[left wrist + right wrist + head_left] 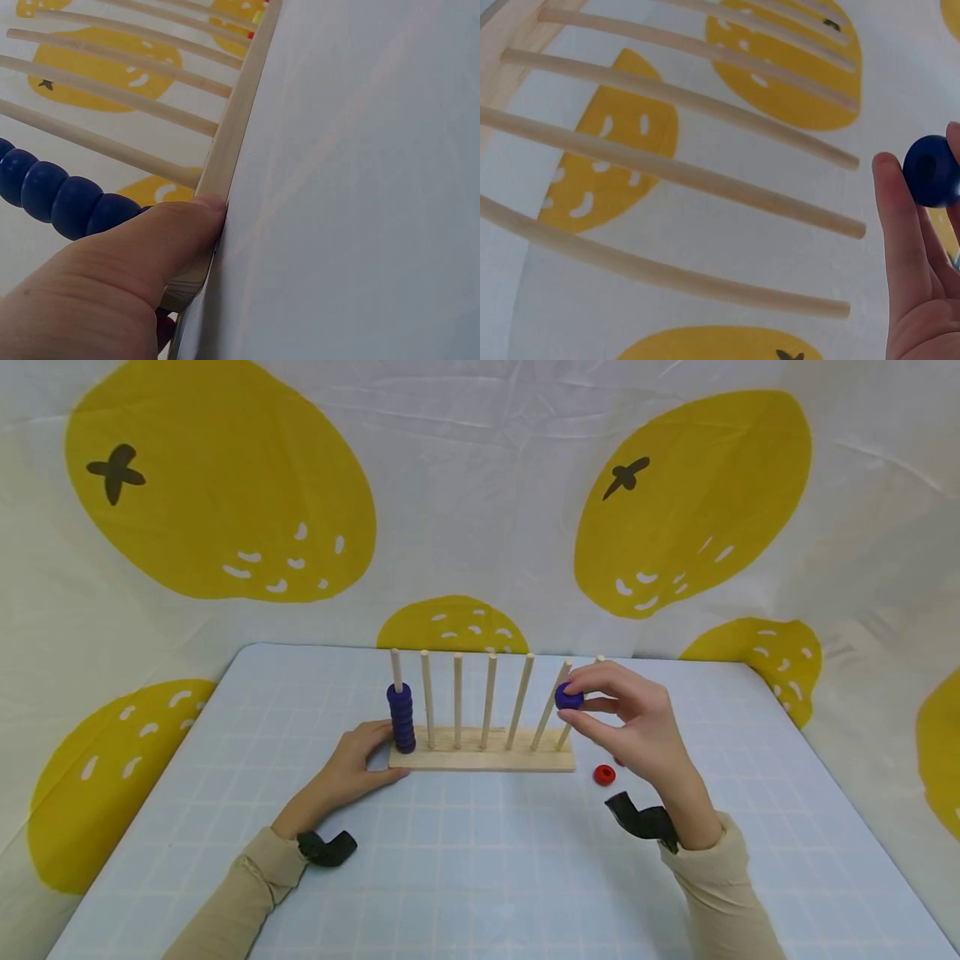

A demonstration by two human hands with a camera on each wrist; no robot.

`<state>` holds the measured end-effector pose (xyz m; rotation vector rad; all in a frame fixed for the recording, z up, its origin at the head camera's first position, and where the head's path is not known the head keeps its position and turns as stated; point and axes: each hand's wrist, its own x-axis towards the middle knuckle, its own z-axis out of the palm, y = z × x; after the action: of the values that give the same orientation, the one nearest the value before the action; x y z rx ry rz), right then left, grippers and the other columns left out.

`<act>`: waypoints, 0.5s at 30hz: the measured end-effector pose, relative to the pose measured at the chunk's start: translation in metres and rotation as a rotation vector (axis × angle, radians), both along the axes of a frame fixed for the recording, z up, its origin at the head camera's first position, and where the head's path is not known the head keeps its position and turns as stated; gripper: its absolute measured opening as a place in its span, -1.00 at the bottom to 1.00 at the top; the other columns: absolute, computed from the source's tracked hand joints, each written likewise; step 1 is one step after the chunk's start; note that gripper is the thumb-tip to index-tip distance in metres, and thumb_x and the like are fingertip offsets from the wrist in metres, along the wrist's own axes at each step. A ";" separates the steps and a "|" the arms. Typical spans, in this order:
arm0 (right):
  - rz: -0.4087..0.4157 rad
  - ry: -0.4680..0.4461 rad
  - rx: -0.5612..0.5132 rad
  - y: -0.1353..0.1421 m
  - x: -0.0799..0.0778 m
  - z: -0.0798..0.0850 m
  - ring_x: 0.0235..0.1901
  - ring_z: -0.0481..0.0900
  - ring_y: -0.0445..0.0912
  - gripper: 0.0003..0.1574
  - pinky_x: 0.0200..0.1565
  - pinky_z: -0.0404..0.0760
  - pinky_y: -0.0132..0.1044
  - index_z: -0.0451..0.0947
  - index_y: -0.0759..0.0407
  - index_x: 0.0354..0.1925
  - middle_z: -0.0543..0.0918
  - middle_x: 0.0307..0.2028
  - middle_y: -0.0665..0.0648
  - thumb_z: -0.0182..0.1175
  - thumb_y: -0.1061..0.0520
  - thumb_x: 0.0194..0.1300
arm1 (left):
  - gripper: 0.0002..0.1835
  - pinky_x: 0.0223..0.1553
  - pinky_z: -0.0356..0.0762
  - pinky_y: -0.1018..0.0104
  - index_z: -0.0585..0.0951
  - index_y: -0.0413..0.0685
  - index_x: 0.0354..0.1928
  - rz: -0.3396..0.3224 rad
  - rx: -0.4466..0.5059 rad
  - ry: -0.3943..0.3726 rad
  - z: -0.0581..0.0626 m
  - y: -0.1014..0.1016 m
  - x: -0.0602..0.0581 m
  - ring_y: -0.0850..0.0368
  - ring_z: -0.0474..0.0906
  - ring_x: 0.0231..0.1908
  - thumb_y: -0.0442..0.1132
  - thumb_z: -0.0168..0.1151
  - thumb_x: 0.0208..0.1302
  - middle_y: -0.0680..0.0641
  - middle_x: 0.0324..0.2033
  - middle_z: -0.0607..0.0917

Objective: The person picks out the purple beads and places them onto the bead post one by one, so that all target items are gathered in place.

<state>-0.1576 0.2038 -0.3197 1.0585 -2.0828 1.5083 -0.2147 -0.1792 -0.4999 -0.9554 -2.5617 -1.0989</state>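
A wooden peg rack [487,762] stands on the table, several upright pegs along its base. Dark blue beads [402,718] are stacked on its leftmost peg, whose top sticks out bare; the other pegs carry none. My left hand [351,768] grips the base's left end, thumb [176,232] along the front edge in the left wrist view, its fingertips hidden behind. Near the tops of the right-hand pegs, my right hand [637,718] pinches one blue bead [568,697] between thumb and fingers. The right wrist view shows the hole in this held bead [928,169], apart from the pegs.
Just right of the base, a red bead [604,775] lies on the pale blue gridded table [465,868]. Another red bead [619,761] is partly hidden by my right hand. Behind the table hangs a white cloth [480,485] printed with large yellow fruit.
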 end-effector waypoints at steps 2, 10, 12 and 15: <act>0.013 0.008 -0.016 -0.004 -0.002 0.003 -0.16 0.65 -0.03 -0.52 -0.17 0.70 -0.25 0.62 0.38 -0.15 0.65 -0.15 0.30 0.37 0.65 -0.07 | -0.32 0.24 0.31 -0.18 0.54 -0.21 0.23 -0.004 0.004 0.007 0.000 0.000 0.000 -0.18 0.41 0.24 -0.14 0.53 0.07 -0.21 0.22 0.56; 0.079 0.043 -0.058 -0.024 -0.012 0.015 -0.19 0.65 0.01 -0.61 -0.18 0.71 -0.19 0.62 0.41 -0.17 0.66 -0.16 0.29 0.40 0.57 -0.02 | -0.32 0.23 0.33 -0.16 0.54 -0.21 0.23 -0.007 0.008 0.020 0.000 0.000 0.000 -0.17 0.43 0.23 -0.14 0.53 0.06 -0.20 0.21 0.57; 0.090 0.045 -0.059 -0.029 -0.014 0.017 -0.19 0.65 0.02 -0.57 -0.18 0.71 -0.18 0.62 0.41 -0.16 0.66 -0.16 0.28 0.37 0.63 -0.04 | -0.32 0.23 0.33 -0.16 0.54 -0.22 0.23 -0.008 0.007 0.014 0.000 0.000 0.000 -0.17 0.42 0.24 -0.14 0.53 0.06 -0.20 0.21 0.56; 0.108 0.043 -0.071 -0.037 -0.018 0.021 -0.18 0.64 0.03 -0.55 -0.18 0.71 -0.17 0.61 0.43 -0.17 0.66 -0.16 0.29 0.34 0.67 -0.06 | -0.32 0.23 0.33 -0.18 0.54 -0.23 0.23 -0.008 0.006 0.014 0.001 0.000 0.001 -0.18 0.42 0.23 -0.14 0.53 0.07 -0.21 0.21 0.56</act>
<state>-0.1754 0.1668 -0.2990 1.1826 -1.9561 1.5831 -0.2141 -0.1788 -0.4989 -0.9696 -2.5438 -1.0977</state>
